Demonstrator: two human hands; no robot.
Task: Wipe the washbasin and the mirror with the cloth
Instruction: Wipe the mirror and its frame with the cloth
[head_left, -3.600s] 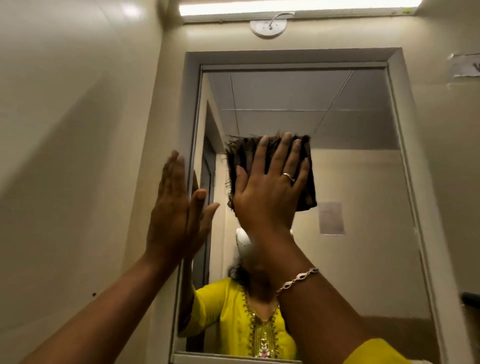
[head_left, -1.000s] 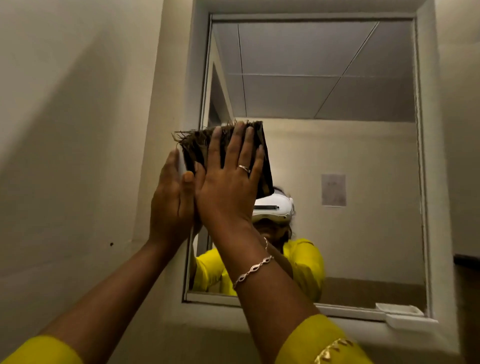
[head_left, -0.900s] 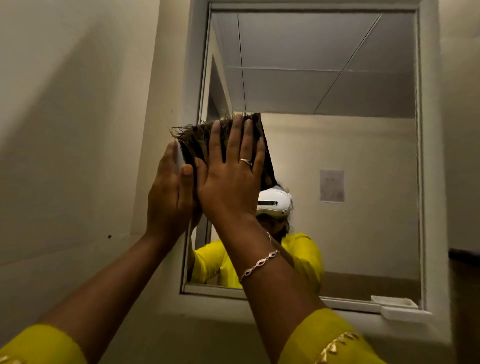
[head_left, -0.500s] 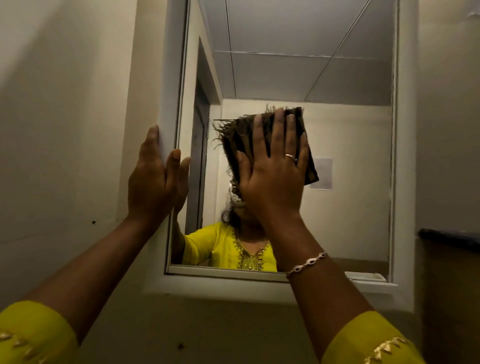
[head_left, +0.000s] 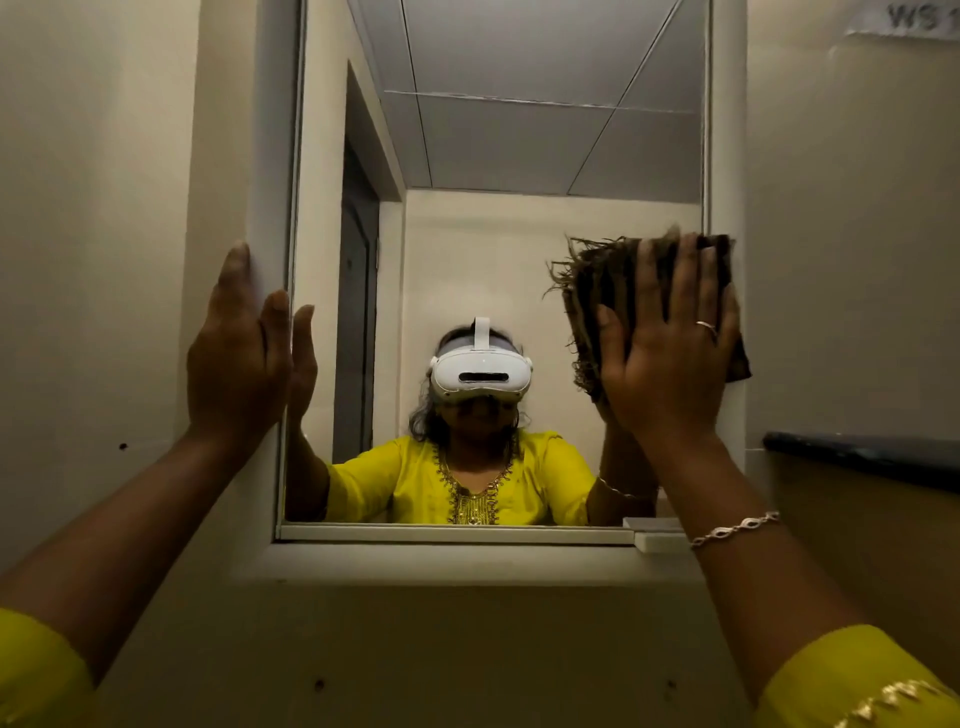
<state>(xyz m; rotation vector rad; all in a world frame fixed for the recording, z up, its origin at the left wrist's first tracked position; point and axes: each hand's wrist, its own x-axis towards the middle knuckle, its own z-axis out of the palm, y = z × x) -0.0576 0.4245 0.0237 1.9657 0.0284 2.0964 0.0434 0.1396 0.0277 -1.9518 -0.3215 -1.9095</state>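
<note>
Mirror (head_left: 519, 234) on far wall | left hand (head_left: 236, 358), fingers (head_left: 234, 275) flat and open, rests on frame's left edge | right hand (head_left: 670, 358), fingers spread, presses dark frayed cloth (head_left: 587, 291) against glass at right edge.

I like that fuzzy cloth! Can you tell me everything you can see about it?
The cloth is dark brown, with a frayed, stringy left edge. It looks folded flat. The right hand presses it against the mirror with open fingers, at the glass's right edge, overlapping the frame.
</note>
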